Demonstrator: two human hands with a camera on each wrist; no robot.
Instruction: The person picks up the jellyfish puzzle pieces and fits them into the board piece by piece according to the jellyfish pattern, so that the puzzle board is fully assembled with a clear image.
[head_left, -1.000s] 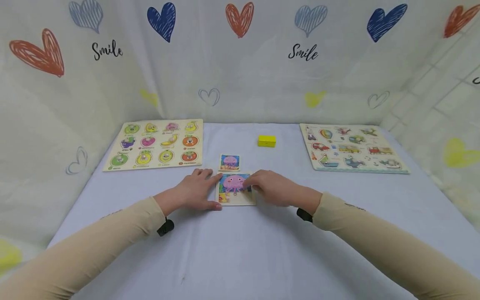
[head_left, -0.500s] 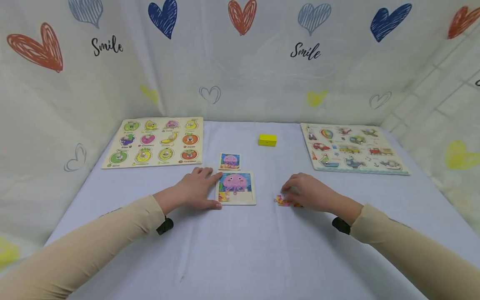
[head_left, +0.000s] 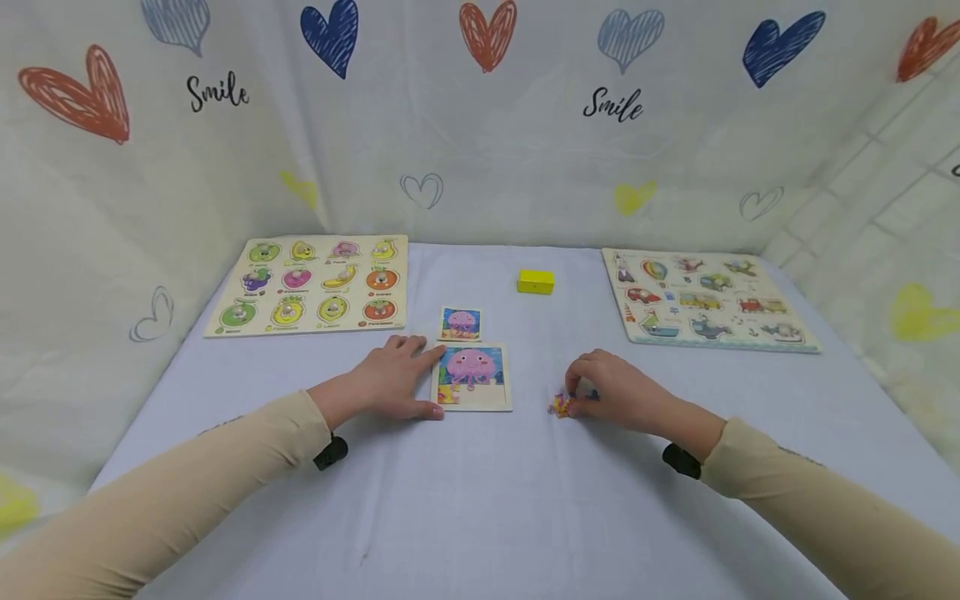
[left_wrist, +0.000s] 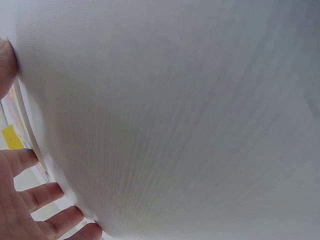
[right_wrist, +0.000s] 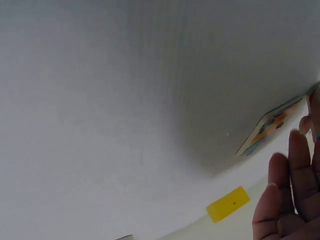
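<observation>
A small wooden jigsaw board [head_left: 495, 400] with a pink octopus lies flat at mid-table; its lower part shows bare wood right of a yellow piece. My left hand [head_left: 392, 382] rests at the board's left edge with fingers spread, thumb at the lower corner. To the right, my right hand [head_left: 618, 390] curls index finger and thumb round a small puzzle piece in a cluster of colourful pieces [head_left: 560, 406]. Part of the cluster is hidden under that hand. Straight fingers [left_wrist: 45, 195] of my left hand show in the left wrist view.
Just behind the board lies a smaller octopus picture card [head_left: 461, 323]. A yellow block [head_left: 536, 282] stands farther back. The fruit puzzle board [head_left: 315, 287] is at back left, the vehicle puzzle board [head_left: 675, 312] at back right. A heart-printed curtain [head_left: 510, 150] closes the rear.
My right hand has left the octopus board and moved right to the loose pieces, where its fingers have closed in. The left hand stays at the board's edge.
</observation>
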